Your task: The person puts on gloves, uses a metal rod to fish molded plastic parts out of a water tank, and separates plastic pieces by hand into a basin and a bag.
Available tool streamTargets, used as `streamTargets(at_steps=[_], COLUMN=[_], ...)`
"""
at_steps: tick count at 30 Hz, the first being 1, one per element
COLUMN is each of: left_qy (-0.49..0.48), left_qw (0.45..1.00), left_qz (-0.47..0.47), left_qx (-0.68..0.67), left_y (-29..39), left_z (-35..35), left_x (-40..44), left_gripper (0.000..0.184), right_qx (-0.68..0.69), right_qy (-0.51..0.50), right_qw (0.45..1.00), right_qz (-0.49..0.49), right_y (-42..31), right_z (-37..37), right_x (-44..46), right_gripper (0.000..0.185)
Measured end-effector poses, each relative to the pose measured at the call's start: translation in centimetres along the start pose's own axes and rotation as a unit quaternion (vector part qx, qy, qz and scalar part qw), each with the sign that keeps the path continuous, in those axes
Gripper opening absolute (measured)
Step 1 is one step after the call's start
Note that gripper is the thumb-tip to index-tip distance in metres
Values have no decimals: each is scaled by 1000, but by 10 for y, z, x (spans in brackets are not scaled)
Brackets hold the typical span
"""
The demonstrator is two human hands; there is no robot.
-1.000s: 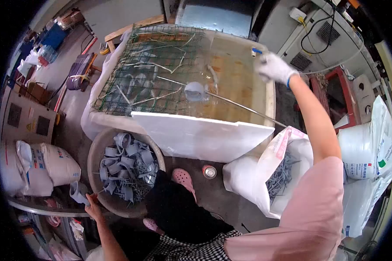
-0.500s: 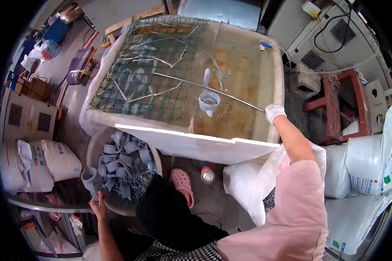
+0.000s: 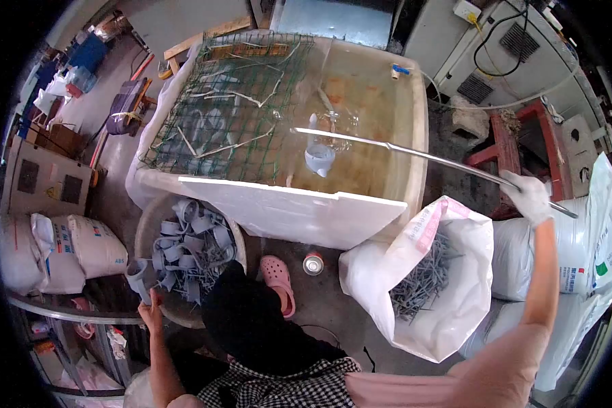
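Observation:
My left hand [image 3: 151, 307], bare, is closed on the lower end of a grey plastic part [image 3: 139, 277] at the left edge of a round tub [image 3: 240, 238] full of similar parts. My right hand [image 3: 530, 197], in a white glove, is wrapped round a long metal rod [image 3: 449, 163]. The rod reaches left over a water tank [image 3: 417, 122]. Near its far end, a light grey ring-shaped part [image 3: 319, 159] lies in the water. Green netting [image 3: 231, 102] covers the tank's left half, with more grey parts under it.
A white board [image 3: 292, 211] stands along the tank's front. An open white sack [image 3: 472, 272] holds thin grey sticks. A can [image 3: 313, 264] stands on the floor by a pink shoe [image 3: 277, 279]. Full bags [image 3: 95, 248] lie left, others right. A red frame [image 3: 554, 153] is behind.
My right hand has taken hold of the rod and moved it right and towards me, its far end shifting right. My left hand keeps the grey part, now more upright.

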State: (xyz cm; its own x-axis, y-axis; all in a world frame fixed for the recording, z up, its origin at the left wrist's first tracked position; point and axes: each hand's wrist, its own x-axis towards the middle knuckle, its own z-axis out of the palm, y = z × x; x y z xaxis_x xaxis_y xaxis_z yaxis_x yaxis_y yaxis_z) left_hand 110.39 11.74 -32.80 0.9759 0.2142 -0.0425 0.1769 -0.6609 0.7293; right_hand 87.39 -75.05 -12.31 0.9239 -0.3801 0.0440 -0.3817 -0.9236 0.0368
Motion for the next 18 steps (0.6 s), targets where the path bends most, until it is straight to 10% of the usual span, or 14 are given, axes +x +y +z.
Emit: streamTargets(at_steps=[8,18], left_qy=[-20,-27], left_qw=[999,998], left_qz=[25,-56], left_qx=[-39,10], left_y=[20,26], left_z=[34,34], left_x=[-7,-18], left_gripper=[44,39], right_qx=[-70,2], right_qy=[-76,-122], right_qw=[992,992], right_qz=[72,36], right_y=[-22,-48], right_z=[-75,35], right_x=[-38,8], right_gripper=[29,29])
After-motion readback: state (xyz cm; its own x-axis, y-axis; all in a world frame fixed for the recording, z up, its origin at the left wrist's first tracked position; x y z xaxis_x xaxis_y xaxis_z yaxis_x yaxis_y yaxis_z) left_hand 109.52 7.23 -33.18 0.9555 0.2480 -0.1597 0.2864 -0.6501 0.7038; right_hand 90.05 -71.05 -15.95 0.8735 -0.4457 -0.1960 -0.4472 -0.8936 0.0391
